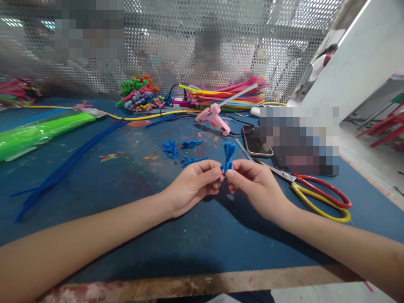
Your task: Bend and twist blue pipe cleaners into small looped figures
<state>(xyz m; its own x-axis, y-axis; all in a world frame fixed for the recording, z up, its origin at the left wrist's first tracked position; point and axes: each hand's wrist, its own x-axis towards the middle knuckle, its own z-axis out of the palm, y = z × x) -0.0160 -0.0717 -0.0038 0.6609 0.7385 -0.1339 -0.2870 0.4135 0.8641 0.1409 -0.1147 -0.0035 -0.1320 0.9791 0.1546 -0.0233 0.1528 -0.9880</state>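
Note:
Between both hands, above the blue table (132,235), stands a small bunch of bent blue pipe cleaners (229,152) with its looped top upward. My left hand (202,179) pinches its lower part from the left. From the other side my right hand (252,179) grips it between thumb and fingers. The fingers partly cover the bunch's lower end. Just beyond my left hand lie several similar twisted blue pipe cleaner pieces (171,150). Scissors (292,179) with one red and one yellow handle rest beside my right hand, blades partly behind it.
A pink glue gun (212,118) and a phone (257,141) lie beyond the hands. Long blue pipe cleaners (72,162) and a green bagged bundle (44,131) are at left. Colourful pipe cleaner bundles (233,92) and a yellow cable (135,117) line the back, before a perforated metal screen (170,33).

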